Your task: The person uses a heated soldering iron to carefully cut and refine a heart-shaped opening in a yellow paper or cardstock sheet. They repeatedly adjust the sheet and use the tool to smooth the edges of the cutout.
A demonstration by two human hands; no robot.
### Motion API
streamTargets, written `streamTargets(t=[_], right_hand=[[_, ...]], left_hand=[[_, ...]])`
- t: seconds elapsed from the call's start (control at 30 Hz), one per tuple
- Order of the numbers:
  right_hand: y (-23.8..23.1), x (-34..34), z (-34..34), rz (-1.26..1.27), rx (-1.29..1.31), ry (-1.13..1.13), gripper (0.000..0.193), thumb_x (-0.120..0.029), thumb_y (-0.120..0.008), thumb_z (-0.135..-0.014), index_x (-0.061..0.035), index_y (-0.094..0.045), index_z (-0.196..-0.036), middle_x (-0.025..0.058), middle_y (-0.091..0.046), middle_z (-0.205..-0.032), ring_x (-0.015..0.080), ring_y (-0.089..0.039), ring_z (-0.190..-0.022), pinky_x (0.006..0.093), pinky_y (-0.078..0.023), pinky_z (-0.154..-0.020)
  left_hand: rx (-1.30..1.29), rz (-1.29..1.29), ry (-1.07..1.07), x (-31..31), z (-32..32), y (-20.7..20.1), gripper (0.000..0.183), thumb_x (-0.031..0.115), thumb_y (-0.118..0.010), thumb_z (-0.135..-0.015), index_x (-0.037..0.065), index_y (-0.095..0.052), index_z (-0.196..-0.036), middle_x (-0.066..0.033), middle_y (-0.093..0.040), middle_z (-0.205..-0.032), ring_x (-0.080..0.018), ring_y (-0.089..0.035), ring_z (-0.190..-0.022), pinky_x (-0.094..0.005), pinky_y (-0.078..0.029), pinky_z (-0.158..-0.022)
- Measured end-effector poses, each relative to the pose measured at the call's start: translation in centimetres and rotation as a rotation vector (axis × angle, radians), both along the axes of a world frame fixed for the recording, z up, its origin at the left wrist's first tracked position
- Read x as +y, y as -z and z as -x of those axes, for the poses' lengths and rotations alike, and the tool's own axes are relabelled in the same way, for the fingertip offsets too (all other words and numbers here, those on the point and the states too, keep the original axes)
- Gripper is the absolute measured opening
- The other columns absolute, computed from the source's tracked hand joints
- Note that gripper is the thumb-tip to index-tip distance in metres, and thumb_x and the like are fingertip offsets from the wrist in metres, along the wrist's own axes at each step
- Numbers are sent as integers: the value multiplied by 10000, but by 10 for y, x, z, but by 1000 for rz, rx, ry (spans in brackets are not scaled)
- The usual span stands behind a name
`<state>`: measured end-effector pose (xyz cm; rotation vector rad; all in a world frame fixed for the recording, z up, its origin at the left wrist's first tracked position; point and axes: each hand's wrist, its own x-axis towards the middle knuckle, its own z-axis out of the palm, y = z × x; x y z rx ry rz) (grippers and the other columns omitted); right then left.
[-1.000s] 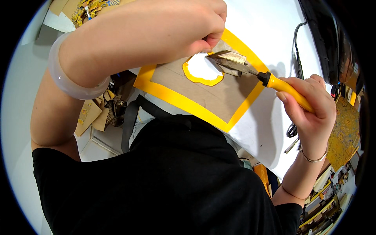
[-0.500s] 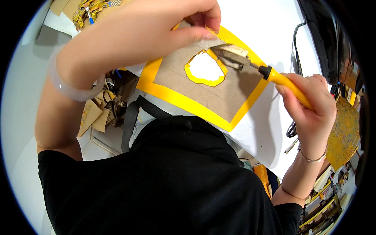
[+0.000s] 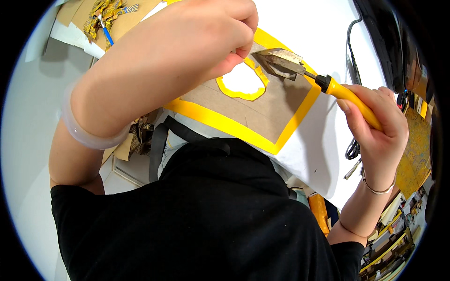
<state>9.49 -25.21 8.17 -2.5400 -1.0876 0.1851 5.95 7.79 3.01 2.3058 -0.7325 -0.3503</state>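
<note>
A grey-brown board with a yellow folded border lies on the white table. Yellow edging rims the irregular hole in its middle, and white shows through. My left hand is closed, thumb and fingers together at the hole's upper left rim. The hand hides what is between its fingertips, if anything. My right hand grips the yellow handle of a small iron. Its wedge-shaped metal head is over the board, right of the hole's upper end; whether it touches the board, I cannot tell.
Patterned gold scraps and a blue-handled tool lie on brown card at the far left. A black cord runs along the table's right side. Beyond it are dark objects and a patterned gold sheet. Patterned scraps sit below at left.
My left hand has come nearer and closed its fingers at the hole's rim, covering its upper left part. The iron has shifted slightly right and turned a little.
</note>
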Motion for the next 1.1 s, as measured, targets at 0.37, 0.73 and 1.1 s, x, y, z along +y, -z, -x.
streamTargets(t=[0.37, 0.73, 1.1], right_hand=[[-4, 2, 4, 0, 19, -36, 242, -111, -900, -904, 10, -813, -1095, 63, -784, -940, 148, -511, -737, 294, -421, -714], [1, 10, 4, 0, 16, -83, 249, -133, -901, -908, 6, -814, -1096, 78, -806, -958, 144, -538, -712, 306, -428, -761], [3, 13, 3, 22, -34, -80, 251, -139, -908, -902, -8, -827, -1099, 64, -791, -936, 146, -516, -722, 299, -416, -710]], left_hand=[[9, 2, 24, 3, -10, -2, 31, 44, -718, -945, 13, -713, -947, -85, -654, -1131, -284, -681, -981, -370, -570, -881], [31, -60, 41, 1, -14, -10, 21, 35, -722, -933, 18, -715, -923, -88, -656, -1112, -277, -676, -946, -369, -560, -863], [72, 55, 25, 8, -19, 3, 88, 88, -728, -977, 3, -730, -954, -100, -668, -1115, -270, -681, -957, -349, -561, -875]])
